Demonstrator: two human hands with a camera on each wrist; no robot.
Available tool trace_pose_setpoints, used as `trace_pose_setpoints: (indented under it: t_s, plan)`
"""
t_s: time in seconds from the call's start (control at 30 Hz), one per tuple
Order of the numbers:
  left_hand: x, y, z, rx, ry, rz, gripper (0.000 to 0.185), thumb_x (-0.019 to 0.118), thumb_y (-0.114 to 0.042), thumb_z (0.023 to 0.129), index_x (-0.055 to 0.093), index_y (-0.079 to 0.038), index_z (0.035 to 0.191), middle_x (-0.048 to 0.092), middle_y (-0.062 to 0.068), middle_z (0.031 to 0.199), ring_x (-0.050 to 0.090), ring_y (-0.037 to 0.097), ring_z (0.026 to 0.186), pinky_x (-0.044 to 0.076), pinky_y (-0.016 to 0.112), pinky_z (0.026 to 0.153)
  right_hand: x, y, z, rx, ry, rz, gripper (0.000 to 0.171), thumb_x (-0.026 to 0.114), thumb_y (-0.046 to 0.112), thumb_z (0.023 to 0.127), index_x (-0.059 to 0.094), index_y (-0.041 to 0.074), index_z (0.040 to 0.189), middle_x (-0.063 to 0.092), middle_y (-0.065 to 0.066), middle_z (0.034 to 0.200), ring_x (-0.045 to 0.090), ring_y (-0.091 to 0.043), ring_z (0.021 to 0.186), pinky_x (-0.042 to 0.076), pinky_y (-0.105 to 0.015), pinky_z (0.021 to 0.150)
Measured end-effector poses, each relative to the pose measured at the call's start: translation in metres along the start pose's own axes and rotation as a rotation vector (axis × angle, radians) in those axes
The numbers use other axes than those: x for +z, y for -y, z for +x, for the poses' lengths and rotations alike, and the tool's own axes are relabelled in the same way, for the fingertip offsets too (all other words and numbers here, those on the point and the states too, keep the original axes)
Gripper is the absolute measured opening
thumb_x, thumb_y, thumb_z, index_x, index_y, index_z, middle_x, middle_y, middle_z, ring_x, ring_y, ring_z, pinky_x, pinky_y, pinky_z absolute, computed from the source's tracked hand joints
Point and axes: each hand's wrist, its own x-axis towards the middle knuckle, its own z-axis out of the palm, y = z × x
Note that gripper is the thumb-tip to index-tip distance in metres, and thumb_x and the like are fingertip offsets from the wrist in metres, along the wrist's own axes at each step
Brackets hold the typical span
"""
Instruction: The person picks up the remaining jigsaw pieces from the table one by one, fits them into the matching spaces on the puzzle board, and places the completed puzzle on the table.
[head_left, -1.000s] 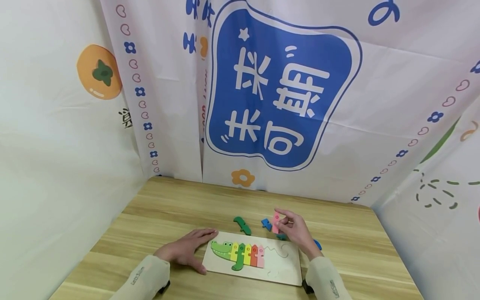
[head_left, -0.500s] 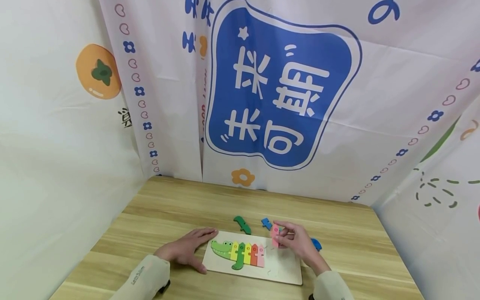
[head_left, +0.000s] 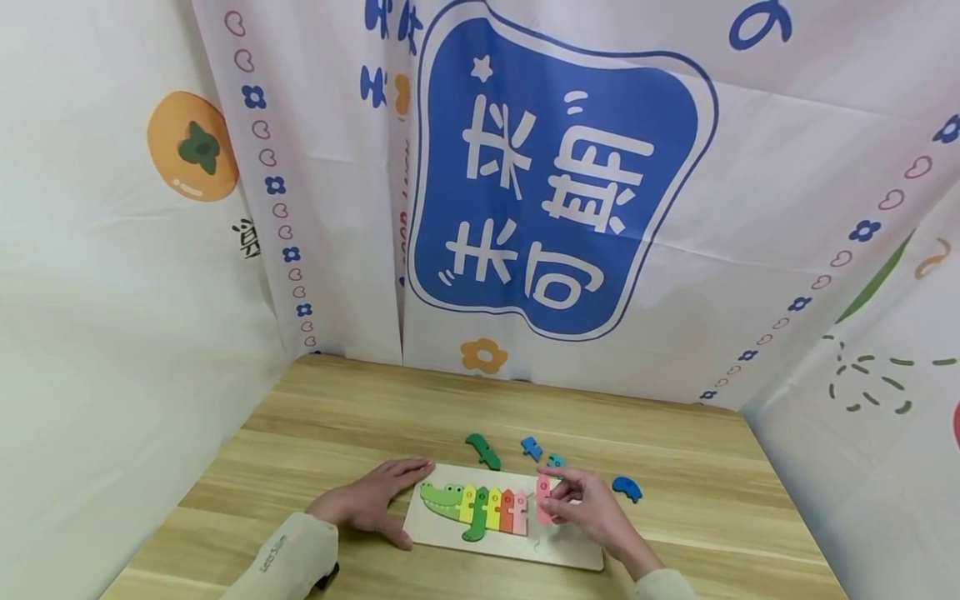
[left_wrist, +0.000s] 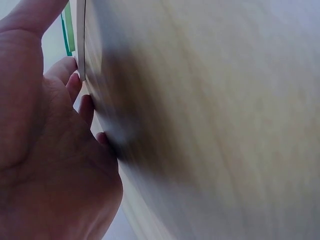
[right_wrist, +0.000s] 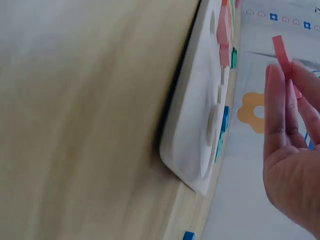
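A wooden crocodile puzzle board (head_left: pixel 517 550) lies on the table, its left part filled with a green head (head_left: pixel 442 497) and yellow, green, red and pink pieces. My right hand (head_left: pixel 596 510) pinches a pink puzzle piece (head_left: pixel 543 500) between thumb and fingers, held above the board just right of the fitted pink piece (head_left: pixel 521 512). The right wrist view shows this pink piece (right_wrist: pixel 281 52) raised clear of the board (right_wrist: pixel 190 115). My left hand (head_left: pixel 371 500) rests at the board's left edge, fingers stretched and thumb spread; its fingers touch the edge in the left wrist view.
Behind the board lie a dark green piece (head_left: pixel 483 451), a blue piece (head_left: pixel 532 448) and a teal piece (head_left: pixel 556 460). Another blue piece (head_left: pixel 627 489) lies right of the right hand. A printed cloth (head_left: pixel 480 354) hangs behind the wooden table (head_left: pixel 360 400).
My right hand has brought the pink piece from behind the board toward me and slightly left, over the board. The teal and right-hand blue pieces now show more fully. The left hand stays put.
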Motion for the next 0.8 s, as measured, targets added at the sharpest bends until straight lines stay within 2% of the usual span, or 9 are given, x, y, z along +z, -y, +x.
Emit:
trace_pose_setpoints:
  t_s: [0.17, 0.43, 0.63, 0.8]
  plan:
    - [0.0, 0.0, 0.001, 0.01, 0.001, 0.008, 0.115, 0.088, -0.053, 0.077, 0.025, -0.018, 0.166, 0.022, 0.006, 0.172, 0.022, 0.038, 0.156, 0.028, 0.068, 0.118, 0.007, -0.005, -0.002, -0.007, 0.012, -0.056, 0.053, 0.082, 0.015, 0.09, 0.064, 0.003, 0.138, 0.073, -0.004, 0.091, 0.067, -0.02, 0.082, 0.057, -0.026, 0.066]
    - [0.001, 0.004, 0.0, 0.001, 0.006, -0.004, 0.116, 0.088, -0.055, 0.076, 0.024, -0.021, 0.167, 0.021, 0.005, 0.172, 0.021, 0.038, 0.156, 0.029, 0.068, 0.118, 0.014, -0.011, -0.001, -0.015, -0.005, -0.1, 0.05, 0.083, 0.013, 0.088, 0.067, 0.002, 0.134, 0.072, -0.003, 0.091, 0.066, -0.015, 0.078, 0.056, -0.024, 0.064]
    - [0.0, 0.002, 0.0, 0.011, 0.0, -0.009, 0.115, 0.088, -0.053, 0.077, 0.024, -0.02, 0.166, 0.021, 0.006, 0.172, 0.021, 0.039, 0.156, 0.028, 0.069, 0.118, 0.018, -0.011, 0.002, 0.001, -0.019, -0.13, 0.049, 0.083, 0.014, 0.088, 0.068, 0.004, 0.134, 0.071, -0.002, 0.091, 0.065, -0.016, 0.079, 0.055, -0.023, 0.064]
    - [0.0, 0.002, 0.0, 0.014, 0.0, -0.003, 0.115, 0.088, -0.053, 0.077, 0.024, -0.019, 0.166, 0.021, 0.006, 0.172, 0.021, 0.039, 0.156, 0.028, 0.069, 0.118, 0.021, -0.013, 0.003, 0.002, -0.023, -0.133, 0.049, 0.082, 0.008, 0.087, 0.067, 0.002, 0.134, 0.07, -0.002, 0.088, 0.064, -0.016, 0.076, 0.055, -0.024, 0.063]
